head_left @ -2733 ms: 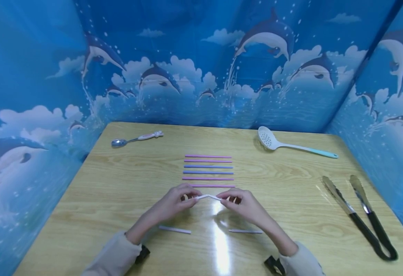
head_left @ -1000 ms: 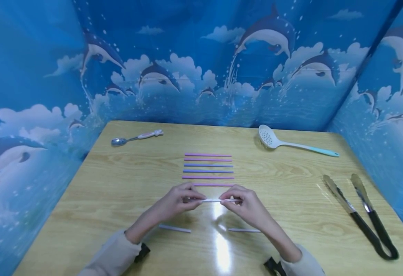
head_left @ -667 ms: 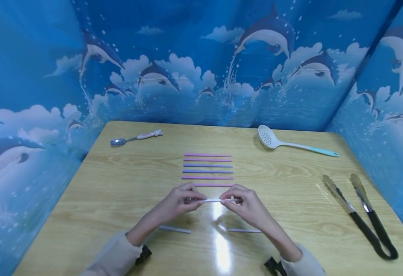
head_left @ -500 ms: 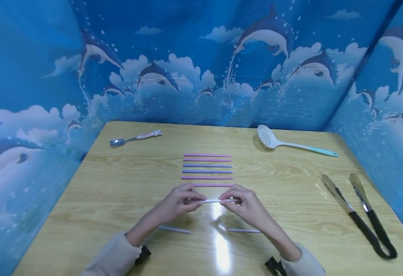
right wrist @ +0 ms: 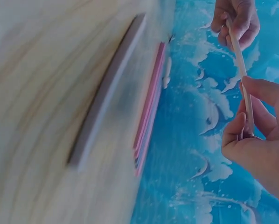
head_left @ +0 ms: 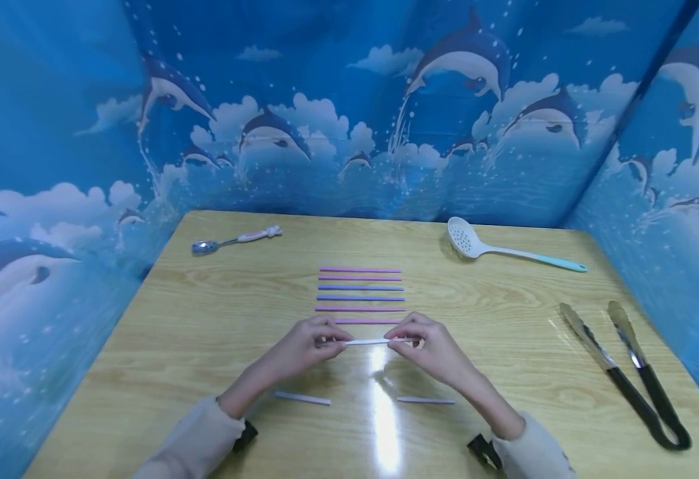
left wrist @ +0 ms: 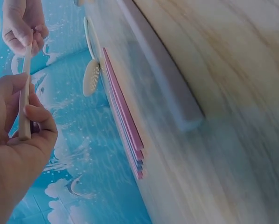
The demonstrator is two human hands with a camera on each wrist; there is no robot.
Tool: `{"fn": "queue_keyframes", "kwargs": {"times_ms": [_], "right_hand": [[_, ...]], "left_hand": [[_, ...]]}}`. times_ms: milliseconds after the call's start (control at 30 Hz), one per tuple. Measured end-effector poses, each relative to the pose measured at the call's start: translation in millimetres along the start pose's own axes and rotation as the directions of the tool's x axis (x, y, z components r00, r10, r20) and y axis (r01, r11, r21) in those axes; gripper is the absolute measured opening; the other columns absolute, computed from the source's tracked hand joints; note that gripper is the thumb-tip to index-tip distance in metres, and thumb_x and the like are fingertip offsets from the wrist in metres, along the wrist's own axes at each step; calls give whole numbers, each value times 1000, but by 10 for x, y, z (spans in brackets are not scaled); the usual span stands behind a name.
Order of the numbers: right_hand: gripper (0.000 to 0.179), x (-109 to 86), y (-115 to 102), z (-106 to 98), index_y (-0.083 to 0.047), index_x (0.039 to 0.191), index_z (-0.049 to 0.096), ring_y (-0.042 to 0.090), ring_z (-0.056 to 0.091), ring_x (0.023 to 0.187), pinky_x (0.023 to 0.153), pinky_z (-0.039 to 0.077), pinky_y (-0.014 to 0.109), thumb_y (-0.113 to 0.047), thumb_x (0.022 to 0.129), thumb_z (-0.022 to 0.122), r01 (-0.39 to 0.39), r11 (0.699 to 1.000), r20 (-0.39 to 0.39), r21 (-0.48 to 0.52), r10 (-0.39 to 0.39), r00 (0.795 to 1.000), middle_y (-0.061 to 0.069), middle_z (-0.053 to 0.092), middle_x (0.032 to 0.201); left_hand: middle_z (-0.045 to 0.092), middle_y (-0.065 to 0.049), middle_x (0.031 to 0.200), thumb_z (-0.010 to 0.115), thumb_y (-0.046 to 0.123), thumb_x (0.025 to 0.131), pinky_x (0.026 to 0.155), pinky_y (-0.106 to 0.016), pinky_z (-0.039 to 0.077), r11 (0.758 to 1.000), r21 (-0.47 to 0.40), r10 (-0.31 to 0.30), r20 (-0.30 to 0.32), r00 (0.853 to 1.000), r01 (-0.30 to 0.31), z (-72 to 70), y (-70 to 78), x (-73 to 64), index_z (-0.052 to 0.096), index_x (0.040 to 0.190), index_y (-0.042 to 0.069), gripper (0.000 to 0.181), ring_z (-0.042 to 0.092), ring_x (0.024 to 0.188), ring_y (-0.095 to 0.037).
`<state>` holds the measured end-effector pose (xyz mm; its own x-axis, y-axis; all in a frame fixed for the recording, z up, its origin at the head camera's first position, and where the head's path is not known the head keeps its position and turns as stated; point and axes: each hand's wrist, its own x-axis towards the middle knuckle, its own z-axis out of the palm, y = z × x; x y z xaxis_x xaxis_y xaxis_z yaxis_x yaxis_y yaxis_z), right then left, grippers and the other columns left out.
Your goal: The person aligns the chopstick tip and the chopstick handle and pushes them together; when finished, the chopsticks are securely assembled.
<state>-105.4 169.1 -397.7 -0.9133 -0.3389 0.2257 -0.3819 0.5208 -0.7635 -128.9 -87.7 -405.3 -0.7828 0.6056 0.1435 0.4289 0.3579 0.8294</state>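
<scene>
Between both hands runs a thin, pale, square-edged stick (head_left: 367, 342), held level above the table and nearly straight. My left hand (head_left: 307, 346) pinches its left part between thumb and fingers, and my right hand (head_left: 430, 347) pinches the right part the same way. In the left wrist view the stick's flat end (left wrist: 24, 133) pokes out below the left fingers. Two short lilac-grey sticks lie on the table nearer the body, a left one (head_left: 303, 398) and a right one (head_left: 426, 400). Just beyond the hands several long pink and blue-violet sticks (head_left: 360, 298) lie in parallel rows.
A metal spoon (head_left: 237, 239) with a pink-white handle lies at the back left of the wooden table (head_left: 218, 299). At the back right is a white slotted spoon (head_left: 514, 253) with a turquoise handle end. Black-handled tongs (head_left: 625, 376) lie spread at the right. A dolphin-print curtain (head_left: 349, 133) surrounds the table.
The held stick was peaked at its middle 2.7 s ago, then straight. Since half a second ago both hands have shifted slightly apart and away from the body, baring more of the stick.
</scene>
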Motion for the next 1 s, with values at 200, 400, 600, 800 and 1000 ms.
{"fn": "queue_keyframes", "kwargs": {"times_ms": [200,400,600,800,1000], "right_hand": [[8,20,134,-33,-4,88,73,5,56,72,63,49,21,-2,80,72,9,999,-20,-39,-10,1000,-1,63,81],[6,75,294,-21,-2,86,73,8,57,72,63,51,21,-1,79,72,-16,997,4,-76,16,1000,1,64,80],[5,147,421,14,-3,87,71,10,54,73,65,49,21,-3,81,70,-97,990,58,-101,103,993,2,62,82],[6,182,527,111,-4,87,71,10,50,73,66,46,20,-7,81,71,-161,982,83,-96,169,982,1,59,80],[4,181,563,157,-1,85,71,9,51,72,65,46,20,-5,82,71,-123,988,84,-94,131,988,3,59,78]], "left_hand": [[67,0,93,64,16,90,71,-21,52,998,31,-58,0,998,58,-68,-106,4,70,105,6,19,57,79,-6],[69,-3,101,65,20,90,74,-22,52,986,69,-155,0,988,154,-157,-266,10,71,106,9,21,61,86,-10],[69,-8,105,66,14,89,83,-32,53,975,78,-208,16,978,206,-211,-433,15,70,107,5,21,62,95,-19],[69,-10,98,66,10,87,84,-33,52,980,129,-157,46,987,150,-184,-575,51,70,102,1,18,62,91,-21],[67,-8,87,68,5,85,73,-22,50,979,159,-134,42,990,126,-154,-653,104,71,97,-2,14,59,79,-13]]}}
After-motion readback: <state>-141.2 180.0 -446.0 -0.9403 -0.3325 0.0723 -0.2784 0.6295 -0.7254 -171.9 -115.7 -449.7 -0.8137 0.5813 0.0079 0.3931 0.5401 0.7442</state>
